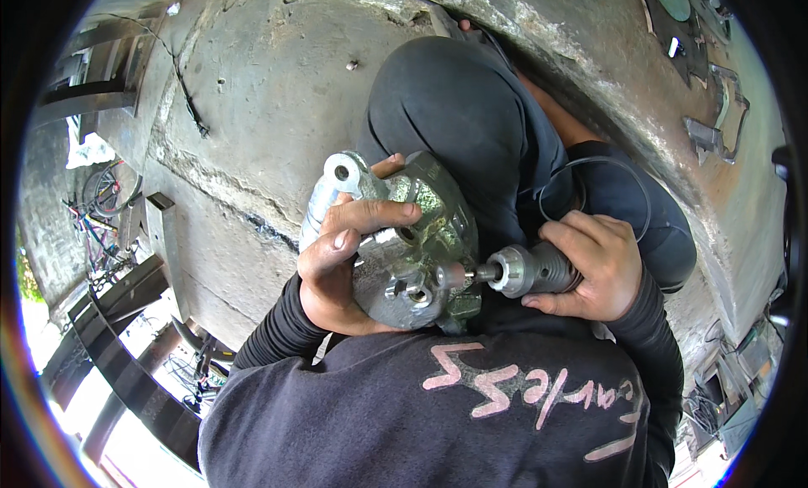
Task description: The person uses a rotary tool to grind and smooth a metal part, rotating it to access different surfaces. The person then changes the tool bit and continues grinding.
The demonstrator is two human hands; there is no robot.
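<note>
My left hand (330, 273) grips a heavy grey cast metal part (380, 288) in front of my chest, its fingers over the top and the thumb side low. The part has a round bored lug at its upper left, several holes and a shiny, uneven surface. In my right hand (604, 267) is a die grinder (534, 269), its fingers wrapped round the ribbed grey body. A small cylindrical grinding bit (451, 275) at its tip points left and meets the part's right side; whether it touches I cannot tell. A thin cord (646, 198) loops behind my right hand.
My bent legs in dark trousers (450, 92) are just beyond the part. Around me is worn concrete floor (261, 76) with a thin black cable (187, 101). Leftward are a square metal tube (167, 244) and a bicycle (105, 193); metal pieces (715, 126) lie far right.
</note>
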